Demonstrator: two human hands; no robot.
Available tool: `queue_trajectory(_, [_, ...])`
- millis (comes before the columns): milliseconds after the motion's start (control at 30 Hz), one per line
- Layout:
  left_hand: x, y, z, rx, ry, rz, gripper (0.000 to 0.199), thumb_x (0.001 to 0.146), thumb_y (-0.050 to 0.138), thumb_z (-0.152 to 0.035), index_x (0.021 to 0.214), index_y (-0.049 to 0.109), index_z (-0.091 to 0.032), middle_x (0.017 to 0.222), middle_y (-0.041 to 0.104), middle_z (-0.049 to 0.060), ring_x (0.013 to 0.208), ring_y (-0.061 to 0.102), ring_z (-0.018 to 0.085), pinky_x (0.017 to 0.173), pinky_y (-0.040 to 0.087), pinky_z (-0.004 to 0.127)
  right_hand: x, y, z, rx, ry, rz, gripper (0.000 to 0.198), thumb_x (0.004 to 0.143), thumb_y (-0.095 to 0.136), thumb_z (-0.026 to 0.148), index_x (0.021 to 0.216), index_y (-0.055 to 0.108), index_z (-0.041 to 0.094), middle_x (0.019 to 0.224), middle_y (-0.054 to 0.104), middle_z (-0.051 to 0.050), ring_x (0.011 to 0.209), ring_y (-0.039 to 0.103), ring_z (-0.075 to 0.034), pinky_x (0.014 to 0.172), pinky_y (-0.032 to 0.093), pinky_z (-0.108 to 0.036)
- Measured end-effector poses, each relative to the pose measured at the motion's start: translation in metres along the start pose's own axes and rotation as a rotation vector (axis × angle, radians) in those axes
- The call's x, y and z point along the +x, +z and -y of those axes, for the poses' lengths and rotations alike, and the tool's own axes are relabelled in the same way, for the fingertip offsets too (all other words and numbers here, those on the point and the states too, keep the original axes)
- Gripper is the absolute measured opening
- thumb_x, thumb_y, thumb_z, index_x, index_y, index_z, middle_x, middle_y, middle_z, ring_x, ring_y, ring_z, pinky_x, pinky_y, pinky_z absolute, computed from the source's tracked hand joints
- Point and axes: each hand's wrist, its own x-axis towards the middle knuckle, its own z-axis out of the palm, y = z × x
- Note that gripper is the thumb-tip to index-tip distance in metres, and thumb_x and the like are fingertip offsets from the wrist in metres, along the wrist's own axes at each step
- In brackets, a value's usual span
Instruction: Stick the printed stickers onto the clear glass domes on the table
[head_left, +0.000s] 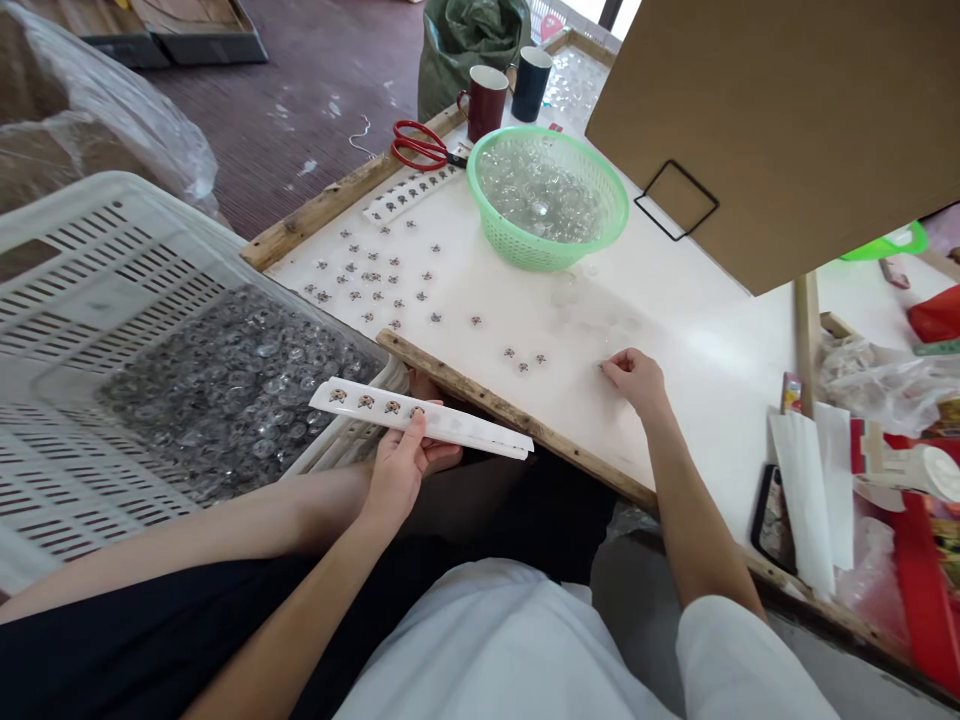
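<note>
My left hand (405, 458) is closed around a folded white strip of stickers (450, 424), held above my lap by the table's front edge. Small animal-face pictures show along the strip's left half. My right hand (636, 380) is over the white tabletop (675, 330) with thumb and forefinger pinched together. A tiny dark bit shows at its fingertips, too small to name. Left of that hand lie a few small animal-face stickers (523, 366), with several more (375, 275) scattered toward the table's left side.
A green basket (495, 235) of clear pieces stands behind, near red-handled scissors (420, 150), a maroon mug (486, 105) and a navy mug (532, 85). At left is a white crate (75, 250) of clear pieces. A cardboard box (787, 120) overhangs the right; a phone (772, 515) lies below.
</note>
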Motion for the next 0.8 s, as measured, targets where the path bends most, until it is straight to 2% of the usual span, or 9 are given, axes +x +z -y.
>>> queue_trajectory(133, [0.0,0.0,0.001,0.002,0.005,-0.019,0.04,0.079,0.071,-0.044,0.105,0.068,-0.013,0.089,0.073,0.006,0.076,0.07,0.019,0.06,0.062,0.03,-0.003,0.001,0.005,-0.126,-0.101,-0.008,0.021,0.072,0.064,0.041,0.08,0.06,0.021,0.076,0.066,-0.004,0.069,0.057,-0.018,0.062,0.042,-0.032])
queue_trajectory(267, [-0.001,-0.001,0.003,0.003,-0.007,-0.026,0.039,0.081,0.07,-0.043,0.105,0.068,-0.013,0.09,0.073,0.008,0.077,0.07,0.02,0.059,0.061,0.029,-0.009,0.016,0.018,-0.089,-0.128,-0.027,0.031,0.072,0.068,0.038,0.095,0.059,0.021,0.079,0.067,-0.003,0.069,0.059,-0.019,0.066,0.044,-0.033])
queue_trajectory(400, [-0.004,-0.002,0.004,0.023,-0.025,0.023,0.042,0.084,0.066,-0.043,0.113,0.067,-0.013,0.091,0.073,0.009,0.08,0.07,0.021,0.062,0.061,0.028,-0.03,0.048,0.056,-0.068,-0.338,0.029,0.009,0.08,0.061,0.028,0.081,0.064,0.02,0.084,0.065,-0.005,0.069,0.058,-0.017,0.073,0.044,-0.034])
queue_trajectory(500, [-0.006,-0.003,0.005,0.049,-0.023,0.057,0.05,0.086,0.064,-0.044,0.128,0.059,-0.018,0.09,0.073,0.005,0.079,0.07,0.019,0.066,0.061,0.03,-0.06,0.066,0.098,-0.002,-0.476,-0.006,0.014,0.086,0.056,0.028,0.087,0.068,0.02,0.097,0.062,-0.008,0.068,0.057,-0.015,0.069,0.045,-0.033])
queue_trajectory(533, [-0.006,-0.003,0.005,0.059,-0.028,0.066,0.052,0.086,0.064,-0.045,0.131,0.057,-0.02,0.09,0.073,0.004,0.078,0.071,0.019,0.067,0.061,0.03,-0.071,0.071,0.112,0.054,-0.516,0.018,0.015,0.087,0.056,0.029,0.09,0.068,0.02,0.099,0.062,-0.008,0.068,0.057,-0.015,0.067,0.045,-0.032])
queue_trajectory(600, [-0.006,-0.004,0.006,0.08,-0.043,0.079,0.053,0.084,0.066,-0.047,0.129,0.057,-0.021,0.091,0.073,0.004,0.077,0.071,0.02,0.069,0.061,0.033,-0.094,0.079,0.137,0.182,-0.614,0.19,0.012,0.087,0.06,0.028,0.092,0.068,0.021,0.095,0.063,-0.006,0.07,0.058,-0.014,0.067,0.047,-0.03])
queue_trajectory(700, [-0.006,-0.005,0.008,0.078,-0.044,0.078,0.048,0.079,0.068,-0.053,0.11,0.065,-0.016,0.09,0.073,0.007,0.08,0.072,0.024,0.07,0.061,0.036,-0.121,0.092,0.159,0.304,-0.717,0.48,0.01,0.085,0.062,0.022,0.094,0.067,0.023,0.091,0.063,-0.002,0.078,0.061,-0.014,0.072,0.05,-0.027])
queue_trajectory(733, [-0.005,-0.005,0.009,0.061,-0.039,0.079,0.048,0.078,0.068,-0.056,0.103,0.066,-0.015,0.089,0.073,0.008,0.081,0.072,0.025,0.069,0.061,0.036,-0.126,0.096,0.162,0.321,-0.727,0.524,0.011,0.085,0.062,0.02,0.094,0.067,0.023,0.09,0.063,-0.002,0.08,0.061,-0.014,0.073,0.05,-0.027])
queue_trajectory(800, [-0.005,-0.006,0.01,0.018,-0.04,0.097,0.05,0.079,0.065,-0.06,0.099,0.066,-0.014,0.087,0.073,0.009,0.083,0.071,0.026,0.068,0.061,0.037,-0.132,0.102,0.162,0.321,-0.743,0.528,0.011,0.086,0.06,0.017,0.093,0.066,0.023,0.091,0.064,-0.002,0.082,0.061,-0.014,0.074,0.05,-0.026])
